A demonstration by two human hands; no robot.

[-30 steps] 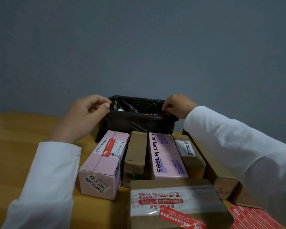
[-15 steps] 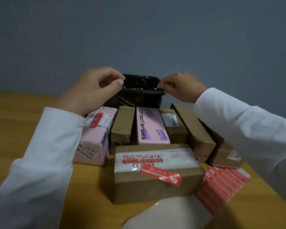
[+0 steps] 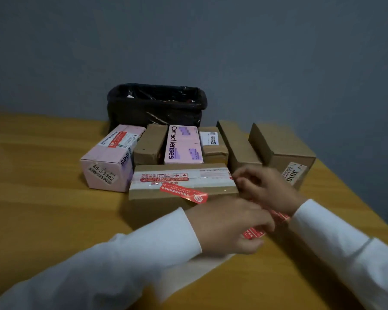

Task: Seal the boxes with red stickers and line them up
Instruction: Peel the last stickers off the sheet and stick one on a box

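A brown box (image 3: 148,198) at the front carries a red sticker (image 3: 183,193) over its top edge. Behind it, a row of boxes: a pink box (image 3: 108,162) with a red sticker, a brown box (image 3: 151,143), a pink "Contact lenses" box (image 3: 183,144), a small labelled brown box (image 3: 213,146), a long brown box (image 3: 240,146) and a larger brown box (image 3: 282,148). My left hand (image 3: 229,224) grips the red sticker sheet (image 3: 253,234) to the right of the front box. My right hand (image 3: 267,191) hovers over the sheet with curled fingers; blur hides what it holds.
A bin lined with a black bag (image 3: 157,104) stands behind the row against the grey wall. White backing paper (image 3: 195,271) lies under my left forearm. The wooden table (image 3: 43,198) ends close on the right, just past the larger brown box.
Both hands left the black bin's rim and came down to the sticker sheet at the front right. The view tilted down.
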